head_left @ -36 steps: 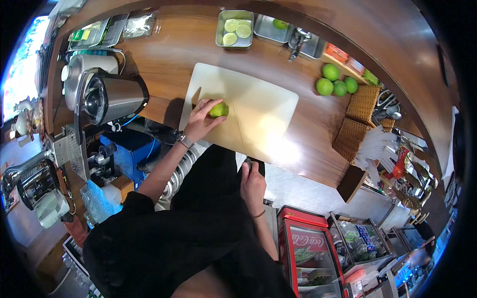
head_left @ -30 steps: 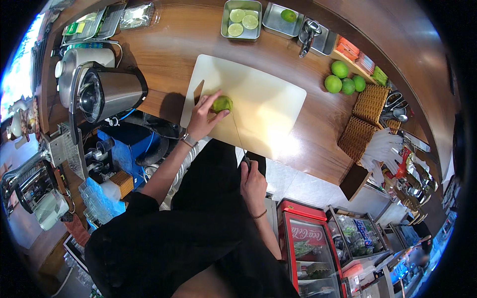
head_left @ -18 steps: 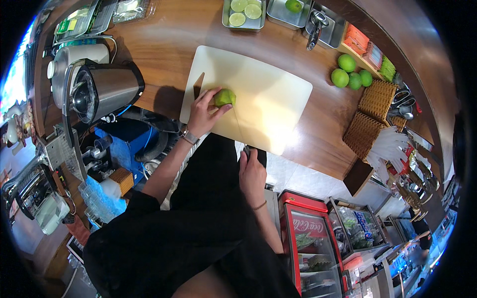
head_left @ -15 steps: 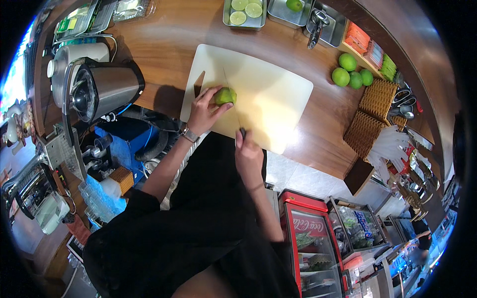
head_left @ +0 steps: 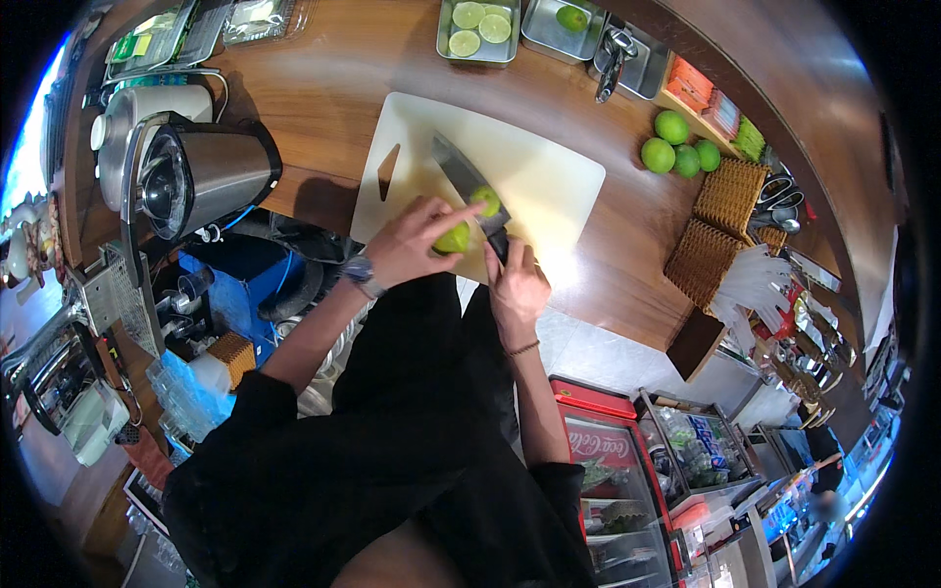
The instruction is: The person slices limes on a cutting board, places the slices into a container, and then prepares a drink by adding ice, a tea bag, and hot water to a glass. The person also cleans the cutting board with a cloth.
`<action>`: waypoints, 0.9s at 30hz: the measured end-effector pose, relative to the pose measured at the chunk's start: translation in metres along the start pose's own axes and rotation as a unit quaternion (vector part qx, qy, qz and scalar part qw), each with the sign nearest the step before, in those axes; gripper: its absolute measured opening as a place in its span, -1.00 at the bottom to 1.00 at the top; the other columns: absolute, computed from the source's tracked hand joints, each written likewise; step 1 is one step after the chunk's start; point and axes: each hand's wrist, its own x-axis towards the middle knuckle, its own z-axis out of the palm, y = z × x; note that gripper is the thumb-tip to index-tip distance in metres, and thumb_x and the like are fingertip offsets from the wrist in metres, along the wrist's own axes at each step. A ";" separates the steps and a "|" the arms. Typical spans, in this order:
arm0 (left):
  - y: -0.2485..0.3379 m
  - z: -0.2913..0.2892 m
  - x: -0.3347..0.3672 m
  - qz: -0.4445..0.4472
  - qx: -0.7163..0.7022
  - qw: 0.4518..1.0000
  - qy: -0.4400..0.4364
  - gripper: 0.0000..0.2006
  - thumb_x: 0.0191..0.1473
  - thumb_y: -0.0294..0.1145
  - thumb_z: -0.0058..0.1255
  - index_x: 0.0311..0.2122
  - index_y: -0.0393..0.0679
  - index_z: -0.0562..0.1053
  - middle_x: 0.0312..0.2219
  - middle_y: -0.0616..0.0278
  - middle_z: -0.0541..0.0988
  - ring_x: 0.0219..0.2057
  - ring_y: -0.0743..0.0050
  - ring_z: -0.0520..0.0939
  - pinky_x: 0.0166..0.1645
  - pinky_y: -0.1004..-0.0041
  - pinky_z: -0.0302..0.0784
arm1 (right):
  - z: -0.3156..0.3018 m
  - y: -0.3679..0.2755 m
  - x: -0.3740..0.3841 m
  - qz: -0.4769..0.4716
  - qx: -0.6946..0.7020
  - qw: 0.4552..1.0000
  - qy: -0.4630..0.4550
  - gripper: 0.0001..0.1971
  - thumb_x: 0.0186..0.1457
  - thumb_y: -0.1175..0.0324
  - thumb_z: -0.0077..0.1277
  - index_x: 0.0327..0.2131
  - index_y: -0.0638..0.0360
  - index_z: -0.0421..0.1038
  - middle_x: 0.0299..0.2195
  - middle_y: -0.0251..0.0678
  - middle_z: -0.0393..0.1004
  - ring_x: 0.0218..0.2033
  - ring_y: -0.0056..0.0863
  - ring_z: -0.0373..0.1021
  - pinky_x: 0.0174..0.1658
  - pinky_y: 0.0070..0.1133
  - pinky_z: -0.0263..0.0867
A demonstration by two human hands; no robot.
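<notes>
Over the white cutting board [head_left: 559, 186], my left hand [head_left: 412, 240] has its fingers closed around a green lime [head_left: 453, 238]. Its index finger stretches out to a lime piece [head_left: 484, 201] on the knife's blade. My right hand [head_left: 520, 291] grips the black handle of the knife [head_left: 456, 165]. The broad grey blade lies turned flat, its tip pointing to the far left across the board. Part of the held lime is hidden under my left fingers.
Behind the board stand a metal tray [head_left: 444, 34] of lime halves, a tray [head_left: 549, 49] with one lime, and a metal squeezer [head_left: 614, 67]. Several whole limes [head_left: 671, 127] sit at the right beside wicker baskets [head_left: 701, 263]. A steel appliance [head_left: 230, 176] is left of the board.
The knife blade has turned from edge-on to flat, and a separate lime piece now lies on it. My left hand has come nearer with the lime; my right hand has shifted slightly right.
</notes>
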 end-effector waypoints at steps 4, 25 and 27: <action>0.018 0.030 0.029 -0.062 0.007 0.986 -0.155 -0.11 -0.18 -0.38 0.13 0.29 0.33 0.01 -0.26 0.06 0.41 -0.28 0.10 0.51 -0.14 0.27 0.50 | -0.028 0.019 -0.017 0.030 -0.078 0.996 0.010 -0.71 0.08 0.10 0.05 -0.31 0.10 0.36 -0.52 -0.26 0.41 -0.55 -0.34 0.44 -0.50 -0.50 0.38; -0.031 0.029 0.023 -0.226 -0.221 0.934 0.163 -0.52 -0.07 -0.35 0.25 -0.01 -0.27 0.43 -0.19 0.14 0.55 -0.17 0.49 0.57 -0.20 0.52 0.63 | -0.051 -0.009 -0.069 0.134 0.140 0.966 -0.171 -0.74 0.23 0.18 -0.14 -0.36 0.21 0.26 -0.63 -0.06 0.43 -0.61 -0.08 0.42 -0.62 -0.30 0.30; -0.031 0.031 0.023 -0.239 -0.223 0.931 0.164 -0.52 -0.06 -0.34 0.25 -0.01 -0.27 0.43 -0.18 0.12 0.55 -0.16 0.48 0.57 -0.20 0.51 0.64 | -0.053 -0.012 -0.072 0.137 0.143 0.966 -0.169 -0.73 0.23 0.18 -0.14 -0.36 0.21 0.25 -0.64 -0.07 0.42 -0.63 -0.10 0.41 -0.64 -0.32 0.29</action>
